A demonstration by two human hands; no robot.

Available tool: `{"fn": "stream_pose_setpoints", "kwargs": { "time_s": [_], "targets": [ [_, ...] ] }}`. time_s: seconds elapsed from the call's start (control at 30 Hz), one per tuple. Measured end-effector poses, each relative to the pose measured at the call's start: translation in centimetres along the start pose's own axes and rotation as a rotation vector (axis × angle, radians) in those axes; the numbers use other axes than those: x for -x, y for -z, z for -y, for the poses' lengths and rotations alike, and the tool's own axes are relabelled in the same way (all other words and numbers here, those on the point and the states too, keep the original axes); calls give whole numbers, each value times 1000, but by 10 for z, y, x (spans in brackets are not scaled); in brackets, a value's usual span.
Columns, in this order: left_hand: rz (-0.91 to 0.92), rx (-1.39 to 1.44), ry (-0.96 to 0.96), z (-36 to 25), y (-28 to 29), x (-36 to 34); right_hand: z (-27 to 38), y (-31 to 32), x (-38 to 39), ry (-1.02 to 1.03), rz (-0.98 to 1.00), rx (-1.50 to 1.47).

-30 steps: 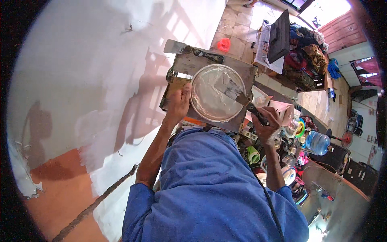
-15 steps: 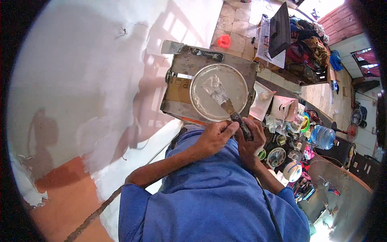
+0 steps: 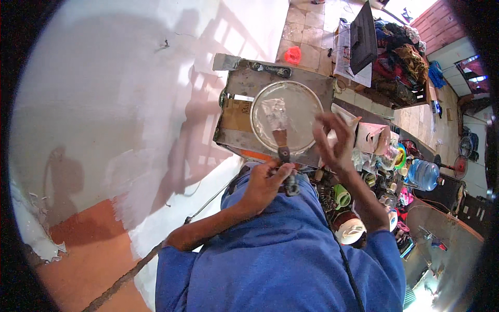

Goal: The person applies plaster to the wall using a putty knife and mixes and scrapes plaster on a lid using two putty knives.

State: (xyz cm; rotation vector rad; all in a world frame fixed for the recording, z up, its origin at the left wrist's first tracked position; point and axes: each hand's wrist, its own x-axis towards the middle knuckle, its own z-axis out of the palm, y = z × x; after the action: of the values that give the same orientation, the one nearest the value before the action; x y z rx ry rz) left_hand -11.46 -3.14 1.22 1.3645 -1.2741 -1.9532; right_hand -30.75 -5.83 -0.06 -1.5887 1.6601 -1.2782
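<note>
Both hands work over a round pan of pale paste. The left hand is closed around the dark handle of a putty knife, whose flat blade points away from the person and lies on the paste inside the round pan; the blade tip is smeared with the same whitish material. The right hand is raised at the pan's right rim with its fingers loosely spread and slightly curled; whether it pinches anything or actually touches the rim cannot be told.

The pan sits on a worn, stained wooden platform that juts out from a white-painted wall, with a piece of brown cardboard lying on the boards just left of the pan. The person wears a blue long-sleeved shirt, the left sleeve pushed up to the elbow.

Lower on the wall, at the near left, a bare orange-brown patch shows where the white coat stops, its edge ragged. To the right and far below lie a tiled floor, a small red object on the tiles, a dark flat screen standing on a low stand, a heap of clothes, a blue water jug and a crowded bench of small containers.
</note>
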Motion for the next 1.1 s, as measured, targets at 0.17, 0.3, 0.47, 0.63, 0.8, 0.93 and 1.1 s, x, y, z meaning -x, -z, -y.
{"fn": "stream_pose_setpoints", "kwargs": {
  "time_s": [0.17,0.3,0.47,0.63,0.8,0.93,1.1],
  "targets": [
    [-86,-53,88,-17,17,19,-41,-51,-109,394,54,386],
    [-23,47,5,-25,23,23,-45,-86,-153,438,329,596],
    [-54,88,-44,-16,32,30,-56,-96,-160,569,306,615],
    [-54,58,-178,-9,37,29,-60,-101,-168,463,406,579],
    [-121,-7,-294,-9,32,26,-55,-82,-165,512,326,511],
    [-181,115,-276,-9,29,23,-50,-45,-150,484,175,299],
    [-274,94,-212,-17,32,13,-36,-1,-102,109,139,223]
  ]
}}
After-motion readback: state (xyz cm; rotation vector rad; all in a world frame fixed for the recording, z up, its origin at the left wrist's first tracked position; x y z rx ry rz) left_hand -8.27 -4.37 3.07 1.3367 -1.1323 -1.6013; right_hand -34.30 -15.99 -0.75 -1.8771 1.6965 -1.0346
